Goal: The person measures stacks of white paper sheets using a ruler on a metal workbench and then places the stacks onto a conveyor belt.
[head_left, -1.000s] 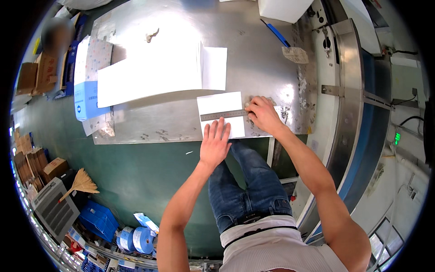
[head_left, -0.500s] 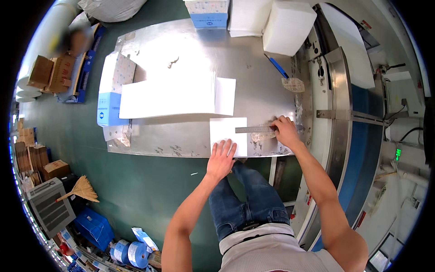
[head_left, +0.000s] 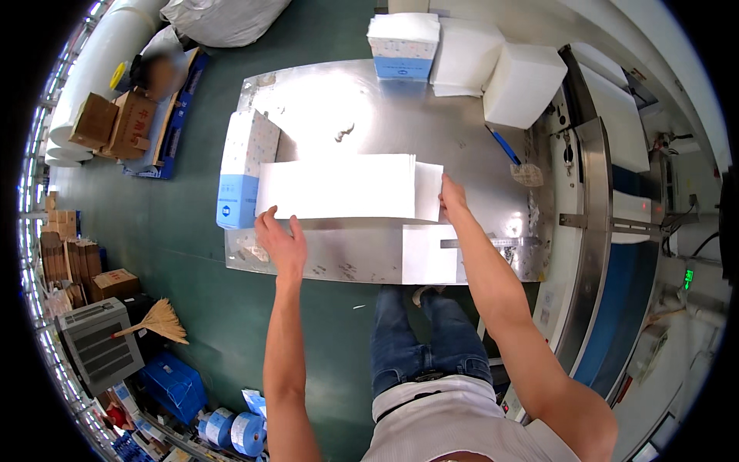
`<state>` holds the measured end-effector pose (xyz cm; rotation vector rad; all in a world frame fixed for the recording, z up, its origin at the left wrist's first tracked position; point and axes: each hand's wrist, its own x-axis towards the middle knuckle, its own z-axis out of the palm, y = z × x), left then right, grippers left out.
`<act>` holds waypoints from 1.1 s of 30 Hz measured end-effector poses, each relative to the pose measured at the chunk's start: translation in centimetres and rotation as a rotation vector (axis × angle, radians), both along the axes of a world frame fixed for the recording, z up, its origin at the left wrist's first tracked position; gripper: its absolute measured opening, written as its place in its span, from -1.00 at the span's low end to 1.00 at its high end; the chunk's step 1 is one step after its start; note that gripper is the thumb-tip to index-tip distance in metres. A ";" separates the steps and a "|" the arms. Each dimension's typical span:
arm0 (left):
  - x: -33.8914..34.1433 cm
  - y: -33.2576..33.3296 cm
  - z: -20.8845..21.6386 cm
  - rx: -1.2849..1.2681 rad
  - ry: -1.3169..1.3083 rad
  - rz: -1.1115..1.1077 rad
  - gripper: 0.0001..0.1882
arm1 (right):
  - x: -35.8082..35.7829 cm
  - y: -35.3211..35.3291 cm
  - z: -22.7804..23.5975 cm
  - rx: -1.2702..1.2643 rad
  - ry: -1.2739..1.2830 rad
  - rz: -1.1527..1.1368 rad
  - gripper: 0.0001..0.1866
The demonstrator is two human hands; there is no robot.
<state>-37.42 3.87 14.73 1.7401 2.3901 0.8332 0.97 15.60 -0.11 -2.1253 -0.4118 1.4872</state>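
Note:
A stack of long white sheets [head_left: 339, 187] lies across the middle of the metal table, its lower sheet [head_left: 428, 192] sticking out at the right end. My right hand [head_left: 453, 195] is closed at that right end, fingers on the sheet's edge. At the near left corner of the stack, my left hand [head_left: 282, 240] has its fingers apart, the tips at the edge. A smaller white sheet [head_left: 427, 266] rests at the table's near edge. Over it lies a metal ruler [head_left: 504, 242], partly hidden by my right forearm.
Left of the stack stands a white and blue box [head_left: 239, 202]; a similar box [head_left: 402, 68] sits at the far edge beside white stacks [head_left: 523, 85]. A blue cutter knife [head_left: 504, 144] lies at the right. A machine with a blue belt [head_left: 616, 300] borders the table's right side.
Both hands have left the small sheet and ruler. My left hand went left to the stack's corner; my right hand moved away from me to the stack's right end. The view has shifted.

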 end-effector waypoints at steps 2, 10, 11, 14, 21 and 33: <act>-2.4 0.0 0.8 -0.004 0.044 0.039 -0.48 | -1.9 -0.3 1.8 -0.068 0.144 -0.033 -0.44; -5.2 1.9 -0.7 -0.035 0.035 0.077 -0.42 | -3.4 -0.2 3.6 0.065 0.185 0.100 -0.43; -5.8 1.7 -1.1 -0.039 0.026 0.090 -0.40 | -4.3 -0.3 4.1 0.075 0.190 0.084 -0.41; -6.8 1.3 -2.0 -0.092 0.049 0.149 -0.37 | -6.8 -0.5 5.5 0.092 0.249 0.049 -0.27; -4.5 4.8 -3.6 -0.221 0.210 0.264 -0.21 | -7.1 -0.6 4.9 0.189 0.247 0.021 -0.38; -4.8 10.8 -7.1 -0.400 0.237 0.526 -0.17 | -11.0 -0.8 5.4 0.259 0.030 0.279 -0.20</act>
